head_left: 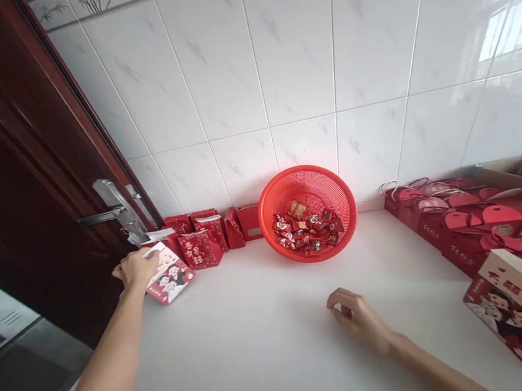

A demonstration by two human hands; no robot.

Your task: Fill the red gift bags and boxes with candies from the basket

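My left hand (139, 269) is closed on the top of a red and white box (171, 278) printed with cartoon figures, at the left end of the white counter (239, 347). Right behind that box stand several small red boxes (202, 249) in a group along the wall. My right hand (354, 310) hovers over or rests on the counter right of the middle, its fingers curled and apart, holding nothing visible. Beyond it, a red plastic basket (271, 238) containing wrapped candies (309, 231) leans or sits near the tiled wall.
Rows of red gift boxes (431, 221) with cord handles lie along the right side. A larger cartoon-printed box (518, 311) stands at the right front. A dark wooden door (18, 152) with a metal handle (104, 216) borders the counter on the left.
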